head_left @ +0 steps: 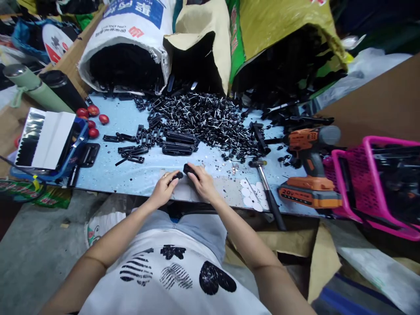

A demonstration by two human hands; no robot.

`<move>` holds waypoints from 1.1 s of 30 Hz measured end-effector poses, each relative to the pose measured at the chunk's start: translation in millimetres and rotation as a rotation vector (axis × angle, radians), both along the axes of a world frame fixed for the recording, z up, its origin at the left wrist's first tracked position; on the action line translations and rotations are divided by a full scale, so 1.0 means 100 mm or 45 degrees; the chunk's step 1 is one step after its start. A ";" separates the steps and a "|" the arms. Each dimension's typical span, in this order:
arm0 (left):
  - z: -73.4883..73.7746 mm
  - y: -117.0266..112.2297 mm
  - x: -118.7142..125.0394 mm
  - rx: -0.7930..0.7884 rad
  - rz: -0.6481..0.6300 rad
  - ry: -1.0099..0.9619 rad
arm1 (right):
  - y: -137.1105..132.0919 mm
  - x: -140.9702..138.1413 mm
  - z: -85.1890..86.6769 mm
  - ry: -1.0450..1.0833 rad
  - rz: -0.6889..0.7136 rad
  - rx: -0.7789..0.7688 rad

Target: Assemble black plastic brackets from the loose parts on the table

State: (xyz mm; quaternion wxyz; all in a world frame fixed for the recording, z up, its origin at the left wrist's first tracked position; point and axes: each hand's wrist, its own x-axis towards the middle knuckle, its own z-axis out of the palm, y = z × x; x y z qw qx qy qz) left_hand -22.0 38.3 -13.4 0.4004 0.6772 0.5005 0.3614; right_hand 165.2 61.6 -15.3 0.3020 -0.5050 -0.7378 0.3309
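My left hand [164, 189] is closed around a small black plastic part [177, 176] at the front edge of the blue-covered table. Close beside it, my right hand [203, 183] grips another black plastic part [188, 169]. A narrow gap separates the two parts, and the fingers cover much of both. Just beyond my hands lies a stack of long black plastic pieces [180, 143]. Behind that spreads a large pile of small black parts with silver pins [210, 118]. Some black link-shaped pieces [134, 153] lie to the left of the stack.
To the right are a hammer [267, 190], white discs [252, 195], an orange cordless drill [310, 168] and a pink basket [357, 179]. Open sacks [200, 26] stand along the back. On the left are red fruits [93, 110], a green bottle [41, 87] and a blue tray [49, 174].
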 end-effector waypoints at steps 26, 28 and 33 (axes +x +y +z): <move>0.36 0.02 0.23 0.537 0.218 -0.044 | -0.27 -0.30 0.21 0.314 -0.169 0.182; 0.37 0.07 0.17 0.540 0.175 -0.035 | -0.27 -0.33 0.18 0.335 -0.200 0.206; 0.26 0.12 0.15 0.492 0.150 0.001 | -0.14 -0.30 0.15 0.224 -0.124 0.210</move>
